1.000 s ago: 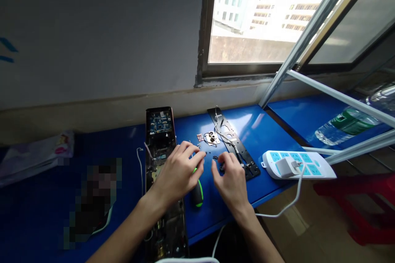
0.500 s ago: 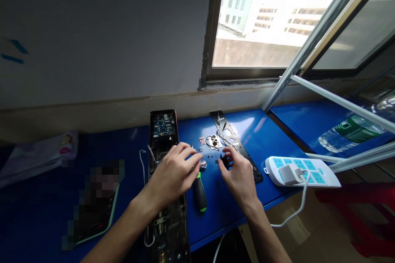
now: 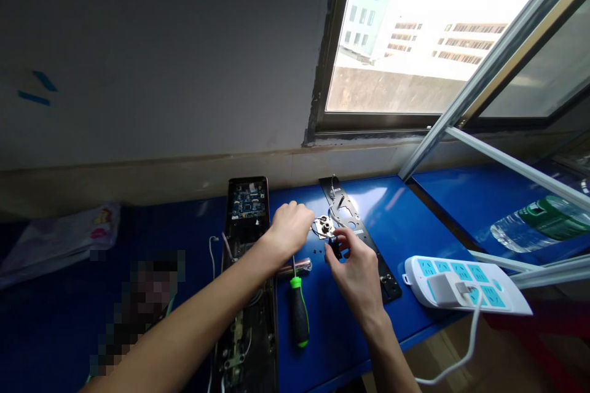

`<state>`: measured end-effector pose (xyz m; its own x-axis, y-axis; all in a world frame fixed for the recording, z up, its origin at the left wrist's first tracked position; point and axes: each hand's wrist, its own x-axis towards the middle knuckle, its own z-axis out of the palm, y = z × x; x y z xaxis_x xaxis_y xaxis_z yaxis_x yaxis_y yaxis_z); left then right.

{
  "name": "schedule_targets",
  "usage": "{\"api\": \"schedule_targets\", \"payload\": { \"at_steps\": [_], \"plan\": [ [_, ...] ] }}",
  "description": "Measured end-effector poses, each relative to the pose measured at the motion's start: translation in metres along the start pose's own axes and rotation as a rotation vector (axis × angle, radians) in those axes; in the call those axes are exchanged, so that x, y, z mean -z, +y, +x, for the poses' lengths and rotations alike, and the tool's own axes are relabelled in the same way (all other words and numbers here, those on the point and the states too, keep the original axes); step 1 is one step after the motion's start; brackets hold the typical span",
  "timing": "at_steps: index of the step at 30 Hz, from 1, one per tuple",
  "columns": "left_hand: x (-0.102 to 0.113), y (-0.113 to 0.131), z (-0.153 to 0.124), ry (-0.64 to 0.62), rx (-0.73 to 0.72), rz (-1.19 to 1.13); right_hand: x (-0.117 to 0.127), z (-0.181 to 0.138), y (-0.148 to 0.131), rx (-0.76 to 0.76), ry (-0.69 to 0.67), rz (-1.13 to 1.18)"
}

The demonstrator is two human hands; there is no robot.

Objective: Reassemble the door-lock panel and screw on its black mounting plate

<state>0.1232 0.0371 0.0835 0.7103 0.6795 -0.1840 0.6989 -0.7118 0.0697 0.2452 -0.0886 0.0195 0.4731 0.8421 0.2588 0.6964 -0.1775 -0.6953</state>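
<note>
My left hand (image 3: 291, 227) is over the small parts beside the opened black housing (image 3: 273, 325), fingers curled downward; whatever its fingertips hold is hidden. My right hand (image 3: 354, 261) pinches a small black part (image 3: 335, 249) between thumb and fingers. Just beyond it lies a metal plate with a round hub and wire (image 3: 324, 226). Tiny black pieces (image 3: 318, 252) are scattered left of the right hand. Below my left hand lie a screwdriver with a black and green handle (image 3: 299, 313) and a shiny cylinder (image 3: 300, 267).
A long black panel (image 3: 369, 242) with a white cable lies beyond my right hand. The power strip (image 3: 502, 291) with a plugged-in charger is at the right edge. A circuit board (image 3: 249, 201) sits in the housing. Farther right are a metal frame (image 3: 502, 159) and water bottle (image 3: 544, 224).
My left hand has moved forward and slightly right, its fingers now turned down out of sight. The cylinder beneath it shows more fully. My right hand still holds the black part. The view has shifted.
</note>
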Motion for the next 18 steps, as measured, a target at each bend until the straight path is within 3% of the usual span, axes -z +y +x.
{"api": "schedule_targets", "payload": {
  "at_steps": [4,10,18],
  "plan": [
    [-0.008,0.001,0.027,-0.133,0.072,0.006,-0.003,0.009,-0.004,0.021,-0.002,0.05],
    [-0.02,0.005,0.04,-0.181,0.133,0.005,-0.007,0.016,0.0,0.027,-0.005,0.112],
    [-0.003,0.004,0.045,-0.18,0.105,-0.034,-0.006,0.02,0.006,0.017,0.023,0.165]
  ]
}}
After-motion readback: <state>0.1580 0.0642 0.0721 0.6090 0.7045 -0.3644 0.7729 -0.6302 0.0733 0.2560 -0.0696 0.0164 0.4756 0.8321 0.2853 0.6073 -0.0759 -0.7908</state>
